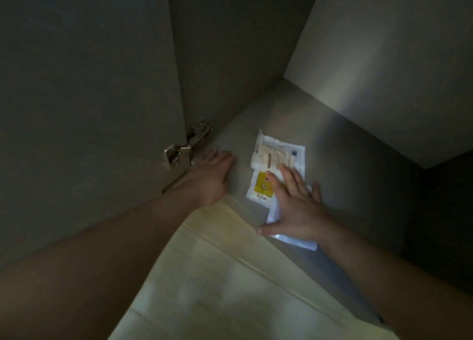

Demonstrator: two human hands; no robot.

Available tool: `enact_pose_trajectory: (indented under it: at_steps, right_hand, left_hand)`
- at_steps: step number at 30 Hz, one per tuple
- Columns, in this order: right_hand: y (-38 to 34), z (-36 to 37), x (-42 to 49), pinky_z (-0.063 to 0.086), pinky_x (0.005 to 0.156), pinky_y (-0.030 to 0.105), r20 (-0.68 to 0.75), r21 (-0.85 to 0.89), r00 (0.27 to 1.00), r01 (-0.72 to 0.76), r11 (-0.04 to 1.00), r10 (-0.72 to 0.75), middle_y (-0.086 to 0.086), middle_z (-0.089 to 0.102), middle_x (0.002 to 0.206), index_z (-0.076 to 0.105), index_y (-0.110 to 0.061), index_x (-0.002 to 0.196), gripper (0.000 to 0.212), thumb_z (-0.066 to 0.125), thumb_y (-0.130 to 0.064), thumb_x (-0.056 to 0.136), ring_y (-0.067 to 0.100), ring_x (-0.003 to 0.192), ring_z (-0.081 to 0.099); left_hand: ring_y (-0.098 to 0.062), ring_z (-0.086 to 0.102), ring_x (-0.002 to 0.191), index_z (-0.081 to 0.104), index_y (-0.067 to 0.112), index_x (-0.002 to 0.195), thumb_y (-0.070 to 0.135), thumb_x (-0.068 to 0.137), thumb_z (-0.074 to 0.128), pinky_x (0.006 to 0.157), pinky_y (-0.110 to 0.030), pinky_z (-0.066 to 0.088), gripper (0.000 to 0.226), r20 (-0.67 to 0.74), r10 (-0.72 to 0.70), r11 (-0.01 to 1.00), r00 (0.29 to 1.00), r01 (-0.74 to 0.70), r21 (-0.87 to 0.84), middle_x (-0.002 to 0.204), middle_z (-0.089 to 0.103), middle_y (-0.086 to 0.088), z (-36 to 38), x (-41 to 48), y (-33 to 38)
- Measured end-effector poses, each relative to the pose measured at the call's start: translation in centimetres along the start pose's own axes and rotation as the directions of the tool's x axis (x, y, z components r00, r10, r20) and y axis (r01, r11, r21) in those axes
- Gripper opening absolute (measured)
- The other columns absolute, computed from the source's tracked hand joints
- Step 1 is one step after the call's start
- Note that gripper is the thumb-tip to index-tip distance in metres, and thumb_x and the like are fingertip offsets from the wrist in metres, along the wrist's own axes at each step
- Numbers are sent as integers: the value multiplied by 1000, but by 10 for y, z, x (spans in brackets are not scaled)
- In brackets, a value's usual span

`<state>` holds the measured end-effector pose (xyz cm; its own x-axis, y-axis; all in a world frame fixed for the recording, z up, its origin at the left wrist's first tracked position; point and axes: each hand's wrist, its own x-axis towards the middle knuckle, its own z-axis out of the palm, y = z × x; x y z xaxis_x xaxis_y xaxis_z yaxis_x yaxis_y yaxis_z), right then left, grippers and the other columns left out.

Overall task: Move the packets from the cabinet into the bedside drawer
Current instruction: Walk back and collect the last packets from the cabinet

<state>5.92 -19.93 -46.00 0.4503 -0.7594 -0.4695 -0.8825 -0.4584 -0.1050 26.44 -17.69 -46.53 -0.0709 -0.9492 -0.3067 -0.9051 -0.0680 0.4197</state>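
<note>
**A:** Where do the packets lie?

**B:** On the grey cabinet floor (345, 165), near its front edge; a beige-printed packet (273, 153) lies farthest in; a yellow-labelled packet (261, 187) lies just in front of it, touching it; a clear plastic packet (294, 241) sticks out past the edge, over the pale tiled floor (217, 275).

**A:** And the right hand?

**B:** The right hand (294, 206) lies palm down on the pile; its fingers (289, 178) are straight and spread, their tips on the beige-printed and yellow-labelled packets, the palm over the clear one; the thumb points sideways along the front edge; nothing is pinched or curled round.

**A:** The left?

**B:** The left hand (212, 176) rests flat on the cabinet floor, beside the packets but apart from them; its fingers are straight and hold nothing; just beyond them sits the metal hinge (186, 145) of the open door (89, 96).
</note>
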Motion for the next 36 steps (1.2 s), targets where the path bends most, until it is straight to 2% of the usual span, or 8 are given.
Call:
enact_pose_trajectory:
  at_steps: [3, 8, 12, 17, 20, 25, 31, 36]
  right_hand:
    - [-7, 19, -15, 5, 113, 57, -93, -59, 995, -52, 997, 46, -5, -20, 155, -12, -33, 147, 115, 66, -59, 68, 19, 145, -14]
    - [-15, 41, -21, 47, 90, 49, -448, -49, 894, -28, 998, 3, 0, 58, 121, 41, -17, 135, 104, 83, -47, 45, 21, 109, 48]
    - [-11, 48, -26, 49, 84, 45, -527, -30, 849, 8, 1000, -22, 2, 62, 111, 59, -18, 118, 84, 87, -45, 43, 20, 103, 41]
    - [-17, 32, -31, 17, 114, 52, -336, 76, 942, 32, 997, -5, 1, 21, 156, 40, -18, 136, 58, 63, -32, 85, 22, 145, 15]
    - [-23, 35, -32, 47, 91, 54, -476, 129, 878, 112, 985, -38, 15, 63, 118, 63, -5, 105, 37, 61, -21, 71, 35, 114, 59]
    - [-23, 30, -34, 56, 67, 32, -634, 100, 771, 151, 984, -54, 10, 71, 87, 69, -8, 93, 40, 40, -8, 65, 27, 78, 69]
    - [-44, 19, -32, 43, 75, 38, -371, 380, 906, -54, 923, 206, 20, 64, 112, 53, -9, 122, 29, 45, -9, 94, 39, 100, 60]
    - [-80, -5, -95, 30, 65, 26, -178, 743, 903, -136, 655, 390, 14, 62, 96, 54, -5, 114, 22, 48, -11, 94, 31, 90, 56]
  left_hand:
    - [-21, 2, 147, 15, 14, 149, 9, 96, 39, 115, -29, 2, 59, -2, 39, 998, 999, -39, -58, 159, 11, -1, 11, -15, 4]
    - [-17, 3, 147, 14, 15, 149, 4, 95, 39, 112, -18, 3, 61, -4, 64, 994, 998, -64, -90, 159, 12, -4, 14, -30, 5]
    - [-13, 6, 146, 15, 19, 150, 1, 95, 38, 105, -11, 10, 62, 25, 46, 985, 999, -41, -169, 159, 12, -6, 14, -46, 13]
    - [-13, 27, 139, 26, 19, 146, -2, 93, 41, 93, -3, 15, 59, 17, 52, 980, 999, -47, -195, 153, 29, -1, 18, -67, 9]
    - [-16, 34, 136, 30, 21, 144, -1, 93, 41, 91, -6, 21, 57, -5, -1, 976, 1000, 0, -220, 149, 36, -2, 18, -77, 0]
    - [-21, 42, 130, 38, 14, 140, -4, 92, 42, 90, -9, 26, 52, -46, -56, 964, 997, 42, -263, 141, 47, -7, 16, -77, -2]
    - [-24, 48, 125, 40, 14, 139, -3, 92, 40, 96, -21, 35, 49, -67, -167, 900, 984, 124, -417, 136, 51, -8, 18, -64, 6]
    - [-21, 48, 126, 40, 20, 139, -2, 93, 36, 98, -22, 37, 52, 76, -257, 818, 963, 259, -513, 140, 48, -5, -1, -117, 28]
